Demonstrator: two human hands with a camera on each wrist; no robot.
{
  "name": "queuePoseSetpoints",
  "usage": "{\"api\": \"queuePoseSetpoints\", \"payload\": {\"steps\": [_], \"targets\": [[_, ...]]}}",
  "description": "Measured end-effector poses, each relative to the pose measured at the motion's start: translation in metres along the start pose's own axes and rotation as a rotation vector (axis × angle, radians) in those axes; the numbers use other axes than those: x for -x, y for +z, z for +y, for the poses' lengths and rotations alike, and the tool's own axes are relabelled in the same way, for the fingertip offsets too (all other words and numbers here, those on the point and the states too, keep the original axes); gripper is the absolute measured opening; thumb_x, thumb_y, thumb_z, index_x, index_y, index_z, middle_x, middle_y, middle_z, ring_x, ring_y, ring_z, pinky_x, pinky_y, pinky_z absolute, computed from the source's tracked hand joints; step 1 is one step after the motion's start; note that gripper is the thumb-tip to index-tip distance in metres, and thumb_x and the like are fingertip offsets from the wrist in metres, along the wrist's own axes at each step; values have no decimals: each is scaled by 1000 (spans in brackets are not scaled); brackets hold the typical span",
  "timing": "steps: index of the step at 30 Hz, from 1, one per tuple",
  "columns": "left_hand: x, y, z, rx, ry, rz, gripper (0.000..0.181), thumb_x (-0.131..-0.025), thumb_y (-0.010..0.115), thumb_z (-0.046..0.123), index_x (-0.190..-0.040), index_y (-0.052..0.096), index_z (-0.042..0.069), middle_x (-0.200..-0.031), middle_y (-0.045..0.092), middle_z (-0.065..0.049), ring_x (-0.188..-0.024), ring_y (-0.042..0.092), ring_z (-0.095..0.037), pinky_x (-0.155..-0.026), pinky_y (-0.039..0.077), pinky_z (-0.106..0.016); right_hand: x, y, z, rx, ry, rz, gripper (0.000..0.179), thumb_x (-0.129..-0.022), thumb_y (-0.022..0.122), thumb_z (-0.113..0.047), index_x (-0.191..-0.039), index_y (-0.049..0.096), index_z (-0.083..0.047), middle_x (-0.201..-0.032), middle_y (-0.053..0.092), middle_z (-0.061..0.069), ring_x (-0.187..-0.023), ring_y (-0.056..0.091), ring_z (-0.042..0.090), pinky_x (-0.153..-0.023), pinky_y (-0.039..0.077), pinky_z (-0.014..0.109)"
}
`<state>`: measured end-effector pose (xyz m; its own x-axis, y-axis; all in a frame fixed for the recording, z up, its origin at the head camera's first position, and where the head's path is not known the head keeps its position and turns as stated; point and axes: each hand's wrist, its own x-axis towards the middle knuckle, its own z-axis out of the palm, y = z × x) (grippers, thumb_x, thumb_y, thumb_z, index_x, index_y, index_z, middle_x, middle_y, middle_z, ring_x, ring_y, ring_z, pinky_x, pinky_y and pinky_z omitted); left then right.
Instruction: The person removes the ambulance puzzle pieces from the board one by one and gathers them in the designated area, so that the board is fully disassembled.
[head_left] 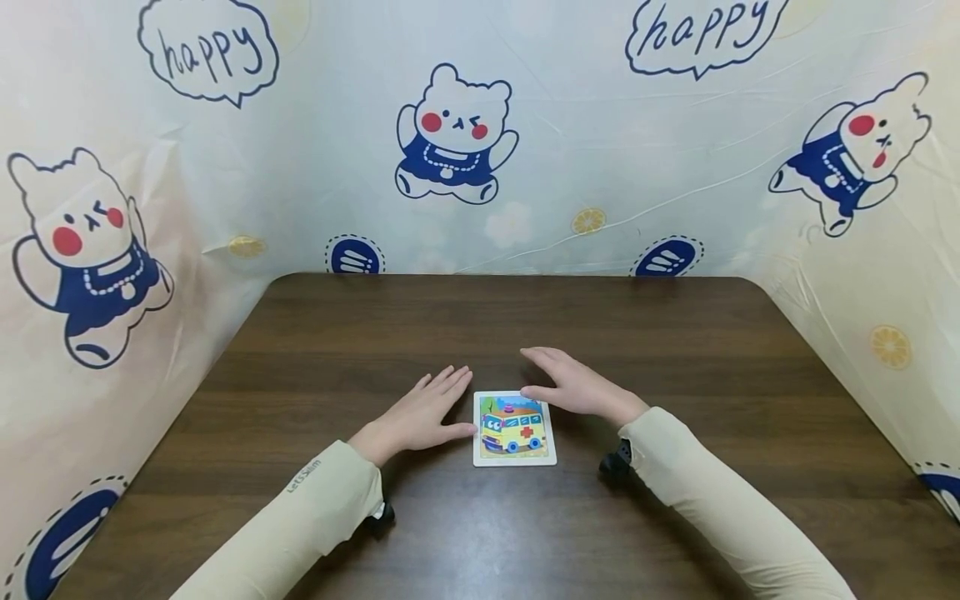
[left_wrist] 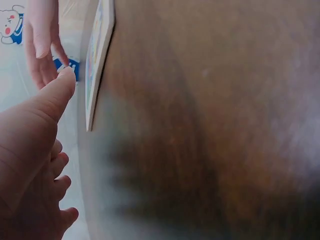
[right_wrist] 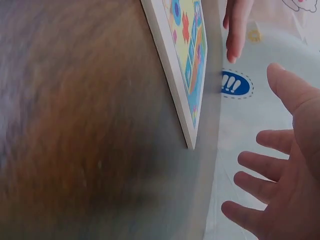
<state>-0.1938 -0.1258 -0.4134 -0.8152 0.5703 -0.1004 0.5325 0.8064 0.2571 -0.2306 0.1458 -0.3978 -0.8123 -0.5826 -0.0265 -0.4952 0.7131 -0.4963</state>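
On the table, a white-edged board shows a yellow ambulance.

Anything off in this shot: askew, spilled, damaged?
Nothing stands out. The picture board lies flat on the table, roughly square to its far edge, with no spill or damage visible. The right hand overlaps the board's far right corner in the head view. The backdrop is slightly creased.

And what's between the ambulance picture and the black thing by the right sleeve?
Only bare brown table: in the head view, nothing else lies between the ambulance picture and the black thing.
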Motion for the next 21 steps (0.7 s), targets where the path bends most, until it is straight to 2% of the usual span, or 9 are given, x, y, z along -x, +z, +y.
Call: {"api": "queuePoseSetpoints", "payload": {"steps": [10,17,21], "targets": [[0,6,7,22,33,-75,90,-85,46,64,-147,18,6,-151,16,-7,-138,10,-26,-107,12,-49,-6,13,-14,8,-70,-63,59,-85,66,-35,-134,47,-6,-131,47,9,-120,43,23,-98,36,41],[1,7,11,4,21,-88,88,-86,46,63,-147,20,5,-151,17,-7,-138,11,-26,-107,10,-52,-11,18,-20,19,-148,-83,50,-83,70,-27,-126,55,-4,-120,54,8,-107,49,21,-92,42,36],[0,8,12,-29,20,-84,86,-86,45,62,-146,21,5,-151,18,-7,-137,12,-26,-106,10,-52,-14,21,-20,44,-164,-94,48,-83,70,-27,-123,58,-4,-115,56,7,-102,50,18,-89,44,33]]}}
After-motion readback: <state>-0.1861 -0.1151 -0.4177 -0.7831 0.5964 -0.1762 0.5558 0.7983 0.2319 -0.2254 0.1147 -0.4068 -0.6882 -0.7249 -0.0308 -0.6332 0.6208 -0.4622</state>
